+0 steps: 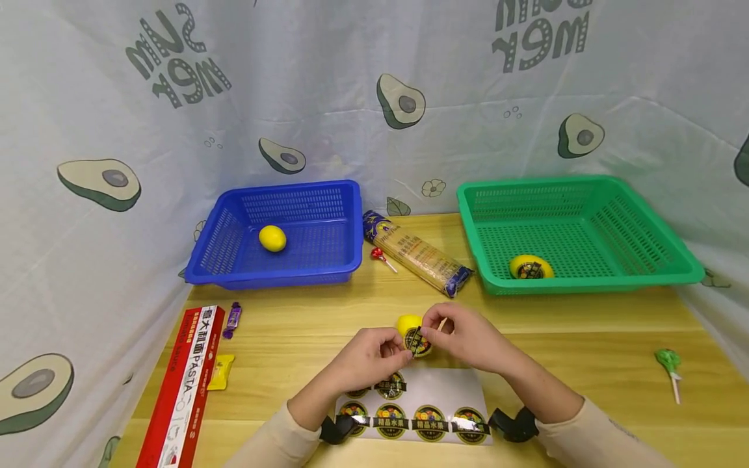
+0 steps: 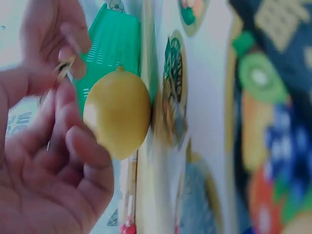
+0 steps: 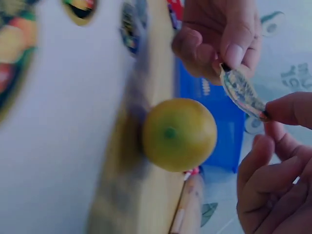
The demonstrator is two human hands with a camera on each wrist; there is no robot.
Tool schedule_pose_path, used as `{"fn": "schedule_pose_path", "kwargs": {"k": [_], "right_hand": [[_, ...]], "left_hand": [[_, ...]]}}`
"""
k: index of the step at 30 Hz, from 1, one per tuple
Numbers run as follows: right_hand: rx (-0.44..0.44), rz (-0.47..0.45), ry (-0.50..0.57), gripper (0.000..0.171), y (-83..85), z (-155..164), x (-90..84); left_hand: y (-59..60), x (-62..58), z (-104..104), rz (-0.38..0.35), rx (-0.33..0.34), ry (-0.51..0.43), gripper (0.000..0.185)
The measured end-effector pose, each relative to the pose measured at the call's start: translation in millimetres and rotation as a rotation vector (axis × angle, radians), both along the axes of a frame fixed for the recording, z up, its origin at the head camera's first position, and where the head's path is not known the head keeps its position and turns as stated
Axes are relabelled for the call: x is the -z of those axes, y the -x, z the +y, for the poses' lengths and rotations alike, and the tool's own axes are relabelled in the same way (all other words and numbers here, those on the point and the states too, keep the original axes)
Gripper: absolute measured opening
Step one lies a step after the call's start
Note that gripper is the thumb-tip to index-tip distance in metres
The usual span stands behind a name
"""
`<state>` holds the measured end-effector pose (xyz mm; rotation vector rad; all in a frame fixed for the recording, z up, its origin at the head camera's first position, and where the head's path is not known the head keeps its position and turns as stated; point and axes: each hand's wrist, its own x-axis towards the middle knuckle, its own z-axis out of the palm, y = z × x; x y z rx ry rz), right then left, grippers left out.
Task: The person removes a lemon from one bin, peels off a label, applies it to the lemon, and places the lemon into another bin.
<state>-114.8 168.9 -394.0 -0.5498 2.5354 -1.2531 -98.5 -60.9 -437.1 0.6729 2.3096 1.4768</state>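
In the head view, a round black-and-gold sticker (image 1: 417,342) is stretched between both hands, its label facing the head camera. My left hand (image 1: 367,357) pinches its left edge between thumb and finger. The opposite edge is pinched by my right hand (image 1: 470,337). Just behind the sticker a yellow lemon (image 1: 407,321) lies on the table, partly covered by it. The right wrist view shows the sticker (image 3: 240,91) slightly curved and apart from the lemon (image 3: 180,135). Under the hands lies a white sheet (image 1: 443,385) with several more fruit stickers.
A blue basket (image 1: 292,281) holds one plain lemon (image 1: 272,238); a green basket (image 1: 585,286) holds a lemon bearing a sticker (image 1: 530,270). Between them lie a pasta packet (image 1: 418,252) and red lollipop (image 1: 378,253). A red pasta box (image 1: 181,390), wrapped sweets and a green lollipop (image 1: 668,359) flank the sheet.
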Motion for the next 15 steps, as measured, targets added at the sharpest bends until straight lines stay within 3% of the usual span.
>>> {"fn": "schedule_pose_path", "kwargs": {"k": [6, 10, 15], "right_hand": [[0.078, -0.117, 0.013, 0.014, 18.4, -4, 3.2], [0.095, -0.121, 0.020, 0.013, 21.9, -4, 13.0], [0.091, -0.107, 0.024, 0.013, 26.7, -5, 23.5]], "left_hand": [[1.6, 8.3, 7, -0.111, -0.199, -0.082, 0.014], [3.0, 13.1, 9, -0.157, -0.257, -0.088, 0.017], [5.2, 13.4, 9, -0.165, -0.285, -0.076, 0.018]]}}
